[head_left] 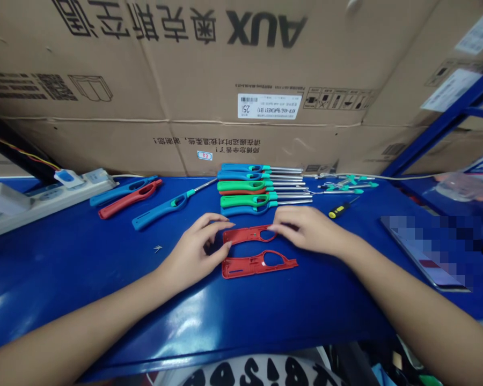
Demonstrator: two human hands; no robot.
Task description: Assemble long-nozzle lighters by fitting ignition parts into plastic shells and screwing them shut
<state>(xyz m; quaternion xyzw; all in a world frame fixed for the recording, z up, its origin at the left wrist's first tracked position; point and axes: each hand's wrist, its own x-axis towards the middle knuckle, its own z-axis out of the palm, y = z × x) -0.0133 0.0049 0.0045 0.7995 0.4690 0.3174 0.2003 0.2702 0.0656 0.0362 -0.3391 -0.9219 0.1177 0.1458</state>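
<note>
Two red plastic handle halves of a long-nosed lighter lie side by side on the blue table, hollow sides up. My left hand has its thumb and index finger at the two edges of the wide end of the farther handle half. At that half's narrow end, by the trigger loop, my right hand pinches with thumb and fingertips; the tip itself is hidden. The nearer handle half lies untouched, with a small white piece beside its loop. Beyond my hands, several lighters in blue, green and red are stacked, metal tubes pointing right.
One blue lighter and loose red and blue handles lie left, near a power strip. Small screws sit left of my hand. Rightward are lighter inner parts, a yellow-black screwdriver and a phone. Cardboard stands behind.
</note>
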